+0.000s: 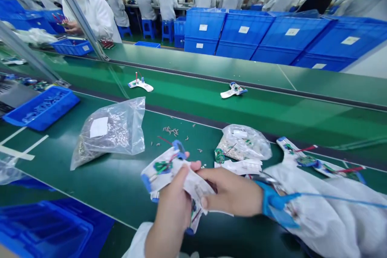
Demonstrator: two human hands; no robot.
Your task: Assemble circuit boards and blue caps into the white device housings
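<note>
My left hand (173, 197) grips a white curved plastic housing (160, 167) with blue ends and a small green circuit board on it. My right hand (231, 191) has its thumb and fingers closed on the other end of the held white parts, close to the left fingertips. More white and green pieces show below the hands, and how many I hold is hidden. A blue wrist strap (276, 203) with a cord circles my right wrist. Just beyond the hands lie loose screws (171, 131) and a white strip (242, 166) with a green board at its end.
A clear bag of screws (111, 133) lies left; a bag of small parts (246, 142) lies ahead. Housings (298, 155) rest at right, others (140, 84) on the green belt (187, 92). Blue bins (45, 107) stand left and lower left. A co-worker (93, 12) stands across the line.
</note>
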